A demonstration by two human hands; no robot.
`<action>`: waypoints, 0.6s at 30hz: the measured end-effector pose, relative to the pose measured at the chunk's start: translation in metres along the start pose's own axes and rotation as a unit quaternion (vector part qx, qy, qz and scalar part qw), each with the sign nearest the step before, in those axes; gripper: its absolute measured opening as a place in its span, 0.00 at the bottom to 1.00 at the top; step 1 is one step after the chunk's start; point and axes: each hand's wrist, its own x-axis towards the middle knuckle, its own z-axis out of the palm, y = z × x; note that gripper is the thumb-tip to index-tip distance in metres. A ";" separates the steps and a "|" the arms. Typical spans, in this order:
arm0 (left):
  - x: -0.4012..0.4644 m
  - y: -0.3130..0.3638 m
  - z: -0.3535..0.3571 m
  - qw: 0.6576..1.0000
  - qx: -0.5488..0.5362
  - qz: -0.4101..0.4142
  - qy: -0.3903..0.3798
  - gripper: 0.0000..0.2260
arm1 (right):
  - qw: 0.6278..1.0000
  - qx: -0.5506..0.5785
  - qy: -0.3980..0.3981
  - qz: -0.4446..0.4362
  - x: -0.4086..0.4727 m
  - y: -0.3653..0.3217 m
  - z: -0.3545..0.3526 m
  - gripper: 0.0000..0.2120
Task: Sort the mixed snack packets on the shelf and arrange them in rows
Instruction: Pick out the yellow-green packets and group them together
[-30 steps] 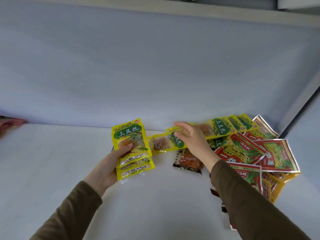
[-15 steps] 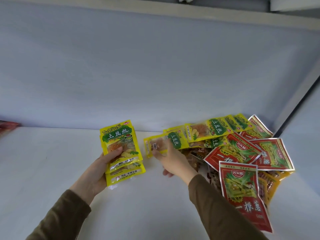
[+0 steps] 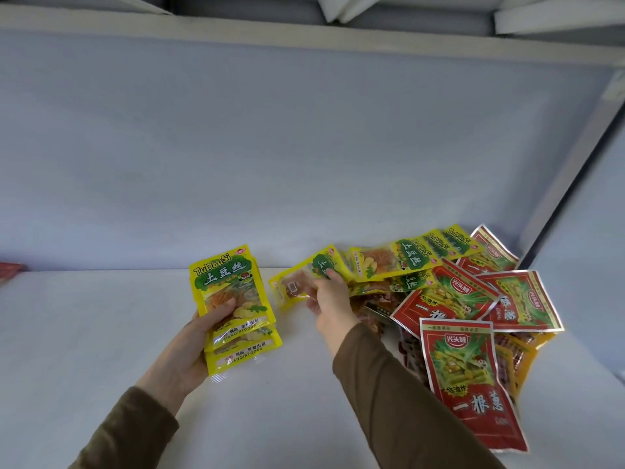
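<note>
The left hand [image 3: 189, 346] is gripping a fanned stack of yellow plastic packets [image 3: 233, 306] as the sorted bundle, while the right hand [image 3: 326, 299] is pinching another yellow packet [image 3: 304, 280] off the mixed pile [image 3: 473, 299] to join it.

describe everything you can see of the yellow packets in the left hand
The stack of yellow packets is several glossy plastic sachets, fanned so their lower edges step down. The front one shows a green panel with "TuDouSi", white characters and a clear window onto orange-yellow shreds. The left hand grips it, thumb across the front, holding it upright above the white shelf.
</note>
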 end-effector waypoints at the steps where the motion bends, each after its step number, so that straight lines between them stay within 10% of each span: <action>1: 0.000 0.000 -0.001 1.000 0.004 0.001 0.001 0.26 | 1.000 -0.012 0.008 -0.016 0.000 0.000 0.001 0.24; 10: -0.004 0.006 -0.013 1.000 0.003 0.018 -0.004 0.24 | 0.934 -0.141 -0.025 -0.326 -0.025 -0.019 -0.033 0.10; 18: -0.006 -0.007 0.037 0.998 0.029 0.021 -0.050 0.28 | 0.953 -0.094 -0.196 -0.209 -0.056 -0.059 -0.037 0.16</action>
